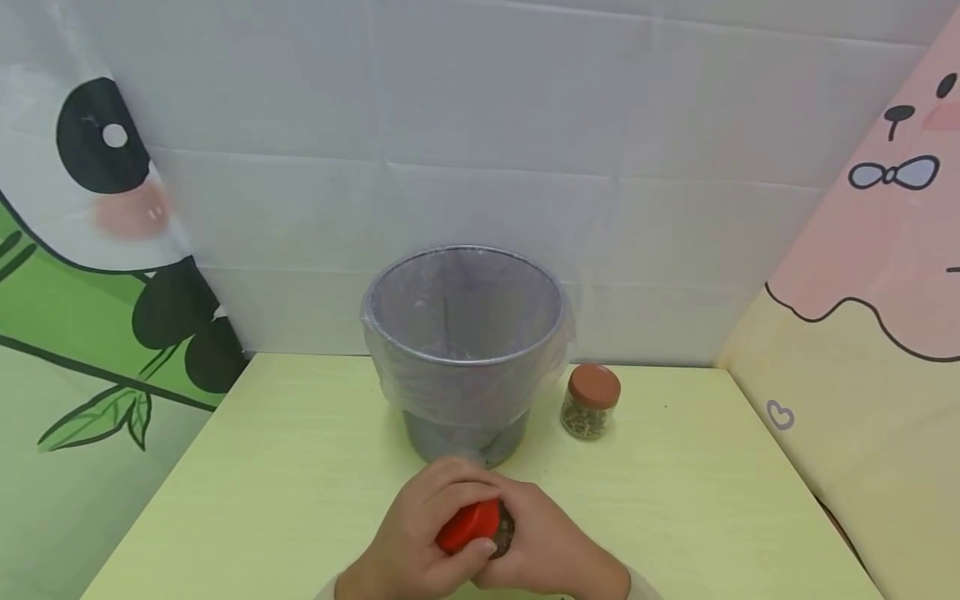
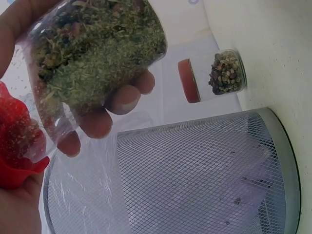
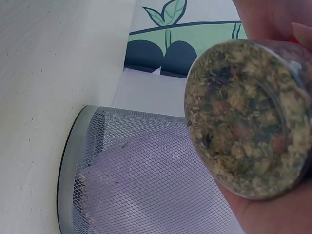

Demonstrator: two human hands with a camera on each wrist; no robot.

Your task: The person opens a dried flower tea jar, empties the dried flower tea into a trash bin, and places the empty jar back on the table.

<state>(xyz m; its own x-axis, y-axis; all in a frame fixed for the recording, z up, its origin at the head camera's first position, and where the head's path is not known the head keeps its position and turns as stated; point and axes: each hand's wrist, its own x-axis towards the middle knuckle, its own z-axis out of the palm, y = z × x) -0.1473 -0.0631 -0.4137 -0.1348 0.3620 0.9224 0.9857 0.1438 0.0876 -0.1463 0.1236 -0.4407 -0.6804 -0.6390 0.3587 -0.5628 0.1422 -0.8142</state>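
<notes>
Both hands are together low in the middle of the head view, in front of the bin. The left hand (image 1: 408,533) grips a red lid (image 1: 471,525), its fingers curled over it. My right hand (image 1: 551,542) holds a clear jar of dried herbs (image 2: 102,53), fingers wrapped round its side. The jar lies tilted sideways, its herb-filled base (image 3: 246,119) facing the right wrist view. In the left wrist view the red lid is at the jar's mouth end; whether it is fully seated cannot be told.
A grey mesh bin (image 1: 467,433) lined with a clear plastic bag stands behind the hands on the pale yellow table (image 1: 262,500). Right of it is a second glass jar (image 1: 588,408) with a brown-red lid and dried bits inside. Cartoon-printed sheets surround the table.
</notes>
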